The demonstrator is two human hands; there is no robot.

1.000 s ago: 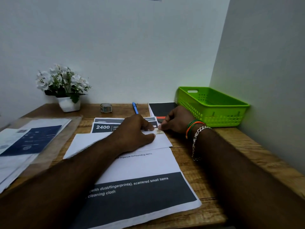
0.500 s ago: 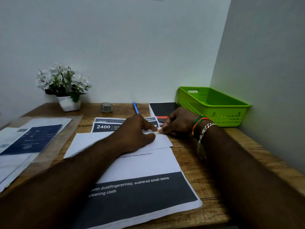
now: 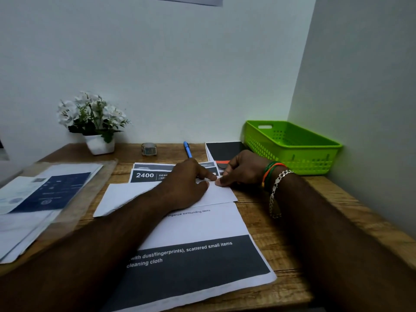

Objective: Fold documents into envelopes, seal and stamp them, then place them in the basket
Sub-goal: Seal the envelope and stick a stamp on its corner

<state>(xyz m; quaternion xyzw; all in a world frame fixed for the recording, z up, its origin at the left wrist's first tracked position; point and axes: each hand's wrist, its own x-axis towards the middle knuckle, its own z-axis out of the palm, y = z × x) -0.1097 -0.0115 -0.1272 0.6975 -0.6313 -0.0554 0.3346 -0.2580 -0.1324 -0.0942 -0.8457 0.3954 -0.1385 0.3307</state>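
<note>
My left hand [image 3: 188, 184] lies flat, pinning the folded sheet [image 3: 126, 195] at mid-desk; my right hand [image 3: 242, 170] pinches its far corner. Best practice: align edges before creasing. Basket [image 3: 292, 159] stands far right.

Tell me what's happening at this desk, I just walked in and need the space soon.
A person is folding a printed document: the left hand presses the folded-over flap flat while the right hand pinches its far right corner. More printed sheets lie beyond. The green basket at the far right looks empty, so nothing appears finished yet.
</note>
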